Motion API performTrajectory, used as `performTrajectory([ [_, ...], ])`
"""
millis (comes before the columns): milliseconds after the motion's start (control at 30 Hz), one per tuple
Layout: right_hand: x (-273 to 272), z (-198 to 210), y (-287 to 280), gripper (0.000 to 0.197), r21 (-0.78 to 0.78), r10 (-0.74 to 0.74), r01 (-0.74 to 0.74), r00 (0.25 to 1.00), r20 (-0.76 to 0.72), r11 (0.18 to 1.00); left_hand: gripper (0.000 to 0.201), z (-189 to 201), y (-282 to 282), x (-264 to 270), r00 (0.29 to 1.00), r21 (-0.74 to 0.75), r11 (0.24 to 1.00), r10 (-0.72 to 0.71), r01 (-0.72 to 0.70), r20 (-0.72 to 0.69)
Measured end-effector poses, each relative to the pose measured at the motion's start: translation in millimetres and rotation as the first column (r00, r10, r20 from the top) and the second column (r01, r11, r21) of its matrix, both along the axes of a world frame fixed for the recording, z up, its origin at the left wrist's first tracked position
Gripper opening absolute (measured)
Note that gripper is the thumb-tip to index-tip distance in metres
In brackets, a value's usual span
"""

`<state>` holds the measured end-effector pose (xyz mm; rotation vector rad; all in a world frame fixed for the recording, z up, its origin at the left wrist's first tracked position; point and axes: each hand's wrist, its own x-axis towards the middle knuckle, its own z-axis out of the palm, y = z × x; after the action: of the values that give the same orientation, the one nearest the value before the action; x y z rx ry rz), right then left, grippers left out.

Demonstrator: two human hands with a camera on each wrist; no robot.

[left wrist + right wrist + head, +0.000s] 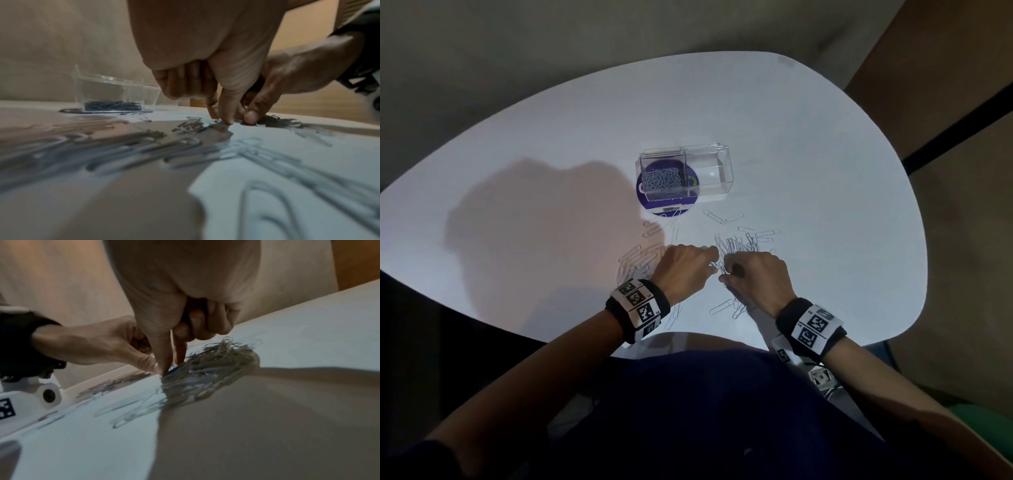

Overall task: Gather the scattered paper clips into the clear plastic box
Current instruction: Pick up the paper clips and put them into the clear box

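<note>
A clear plastic box (709, 171) with two compartments stands mid-table, its left compartment holding several paper clips (662, 180). A dense pile of clips (739, 245) lies in front of it, and the same pile (211, 365) fills the right wrist view. Both hands meet at the pile's near edge. My left hand (710, 265) has its thumb and forefinger tips down on the table, pinching at clips, with the other fingers curled. My right hand (726, 270) pinches into the pile's edge in the same way. The left hand (223, 120) and box (115, 91) appear in the left wrist view.
The box stands on a round purple disc (654, 202) on the white table (808, 171). More loose clips lie left of my left hand (637, 260) and near the front edge (726, 306). The table's rounded front edge is close to my wrists.
</note>
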<state>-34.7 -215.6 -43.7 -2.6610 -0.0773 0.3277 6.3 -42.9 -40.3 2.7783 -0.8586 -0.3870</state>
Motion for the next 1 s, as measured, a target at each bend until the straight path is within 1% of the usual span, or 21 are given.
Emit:
performTrajectory([
  [100, 4, -2, 8, 0.017, -0.037, 0.019, -0.02, 0.999, -0.048, 0.999, 0.017, 8, 3, -1, 1.0, 0.03, 1.0, 0.009, -0.008, -0.028],
  [233, 11, 0, 10, 0.018, -0.003, 0.048, -0.049, 0.99, -0.131, 0.999, 0.016, 13, 5, 0, 0.988, 0.047, 0.998, 0.057, -0.051, -0.146],
  [267, 13, 0, 10, 0.018, 0.0, 0.068, -0.068, 0.989, -0.131, 0.998, 0.015, 14, 6, 1, 0.986, 0.049, 0.997, 0.062, -0.055, -0.153],
  [367, 14, 2, 10, 0.018, 0.008, 0.102, -0.102, 0.986, -0.133, 0.995, 0.013, 13, 10, 0, 0.992, 0.033, 0.999, 0.047, -0.043, -0.117],
  [433, 15, 2, 7, 0.018, 0.065, 0.08, -0.069, 0.982, -0.172, 0.995, 0.014, 15, 15, -2, 0.99, 0.006, 0.997, 0.072, -0.072, -0.121],
  [467, 16, 3, 4, 0.02, 0.154, 0.059, -0.027, 0.977, -0.204, 0.988, 0.015, 16, 19, -1, 0.983, -0.036, 0.992, 0.113, -0.119, -0.147],
  [500, 17, 4, 0, 0.022, 0.277, 0.038, 0.029, 0.972, -0.233, 0.96, 0.014, 17, 23, 0, 0.966, -0.099, 0.977, 0.168, -0.191, -0.198],
  [567, 21, 11, -6, 0.023, 0.499, 0.015, 0.137, 0.957, -0.288, 0.856, 0.01, 20, 33, 8, 0.901, -0.201, 0.917, 0.262, -0.344, -0.345],
  [600, 25, 18, -9, 0.019, 0.574, 0.005, 0.195, 0.945, -0.328, 0.795, 0.009, 23, 37, 13, 0.869, -0.226, 0.892, 0.277, -0.391, -0.411],
  [633, 28, 27, -11, 0.014, 0.635, 0.006, 0.257, 0.925, -0.381, 0.728, 0.009, 26, 41, 18, 0.853, -0.245, 0.878, 0.276, -0.411, -0.442],
  [667, 31, 35, -12, 0.012, 0.662, 0.017, 0.3, 0.904, -0.427, 0.687, 0.01, 29, 44, 22, 0.847, -0.257, 0.869, 0.278, -0.423, -0.454],
  [700, 34, 42, -13, 0.012, 0.671, 0.034, 0.313, 0.892, -0.45, 0.673, 0.011, 32, 47, 26, 0.84, -0.266, 0.858, 0.287, -0.438, -0.46],
  [800, 41, 51, -13, 0.014, 0.654, 0.064, 0.273, 0.895, -0.442, 0.706, 0.012, 39, 52, 34, 0.799, -0.296, 0.809, 0.314, -0.508, -0.513],
  [833, 43, 56, -11, 0.015, 0.652, 0.067, 0.272, 0.893, -0.445, 0.707, 0.013, 42, 54, 37, 0.774, -0.33, 0.776, 0.299, -0.537, -0.557],
  [867, 45, 60, -8, 0.02, 0.655, 0.077, 0.263, 0.893, -0.443, 0.709, 0.013, 47, 55, 40, 0.744, -0.371, 0.73, 0.276, -0.574, -0.609],
  [933, 53, 72, -2, 0.037, 0.662, 0.099, 0.249, 0.892, -0.442, 0.707, 0.014, 57, 55, 50, 0.692, -0.425, 0.643, 0.235, -0.637, -0.682],
  [967, 59, 79, 1, 0.039, 0.669, 0.096, 0.254, 0.893, -0.44, 0.699, 0.014, 64, 57, 57, 0.677, -0.423, 0.626, 0.237, -0.655, -0.697],
  [1000, 68, 83, 4, 0.036, 0.672, 0.08, 0.258, 0.9, -0.428, 0.694, 0.014, 67, 59, 67, 0.671, -0.422, 0.616, 0.246, -0.666, -0.7],
])
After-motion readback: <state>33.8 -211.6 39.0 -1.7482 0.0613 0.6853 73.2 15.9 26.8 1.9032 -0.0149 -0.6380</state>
